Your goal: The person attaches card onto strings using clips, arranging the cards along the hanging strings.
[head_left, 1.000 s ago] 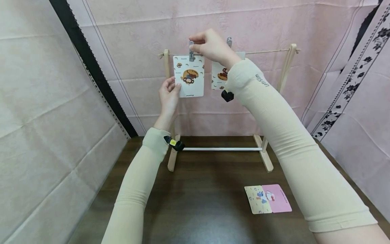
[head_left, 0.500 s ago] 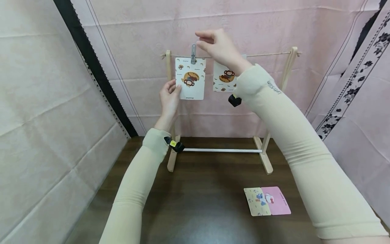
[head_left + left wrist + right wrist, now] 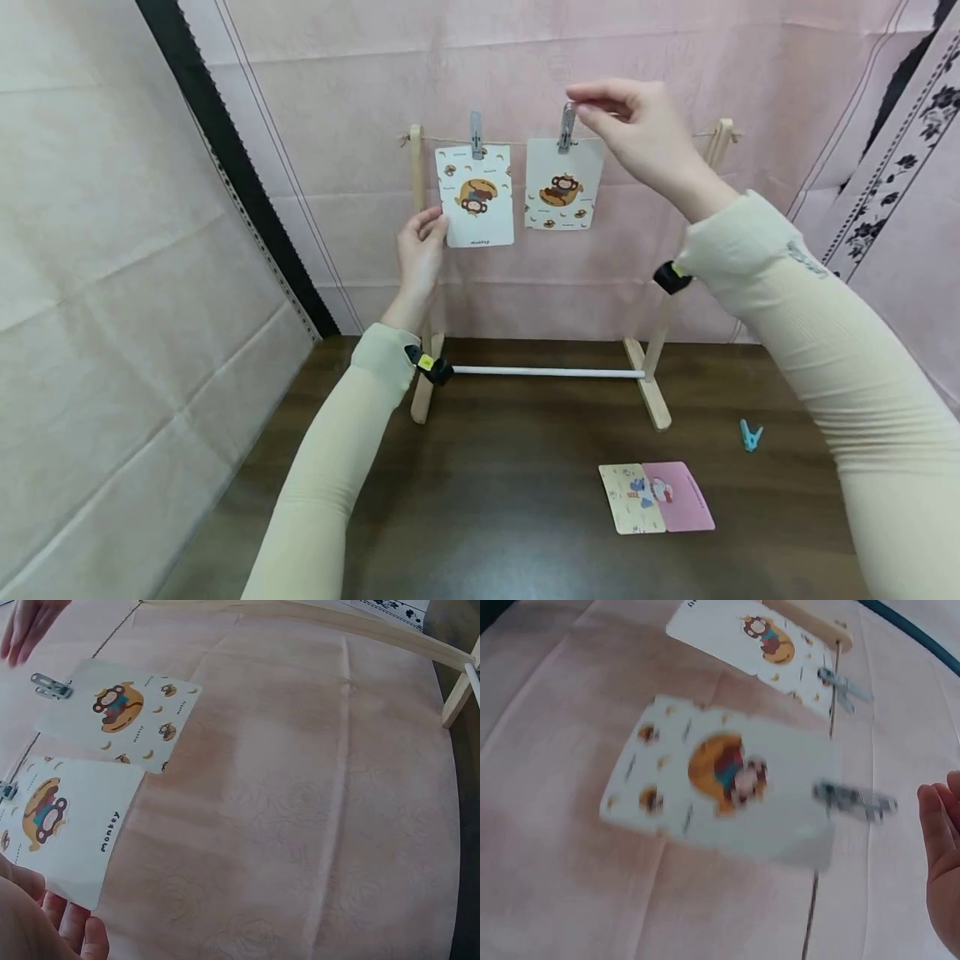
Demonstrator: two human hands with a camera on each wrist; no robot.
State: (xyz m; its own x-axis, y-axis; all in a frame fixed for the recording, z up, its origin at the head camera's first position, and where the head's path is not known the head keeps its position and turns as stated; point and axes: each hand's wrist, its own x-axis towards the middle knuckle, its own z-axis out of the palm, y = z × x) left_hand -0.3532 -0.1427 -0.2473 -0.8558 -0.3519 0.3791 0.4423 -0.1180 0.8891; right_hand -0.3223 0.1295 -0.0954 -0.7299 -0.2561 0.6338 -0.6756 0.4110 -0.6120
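A white monkey card [image 3: 491, 225] hangs from the string by a grey clip [image 3: 476, 135], and my left hand [image 3: 420, 254] pinches its lower left edge between thumb and fingers. To its right a second monkey card [image 3: 543, 218], picture the other way up, hangs under another grey clip [image 3: 566, 129]. My right hand [image 3: 648, 137] is raised by that clip's upper end. The right wrist view shows a gap between the fingers [image 3: 934, 825] and this clip [image 3: 855, 801]. Apart from it too, in the left wrist view, is the right hand [image 3: 28, 628].
The string runs between two wooden posts [image 3: 417, 171], joined low down by a white rod [image 3: 547, 372]. On the brown table [image 3: 510, 492] lie a yellow card [image 3: 628, 508], a pink card [image 3: 690, 504] and a blue clip [image 3: 750, 436]. Pale cloth [image 3: 337, 100] hangs behind.
My right hand has let go of the left card's clip and moved right to the other card's clip. The left hand still holds the left card. The blue clip has come into view.
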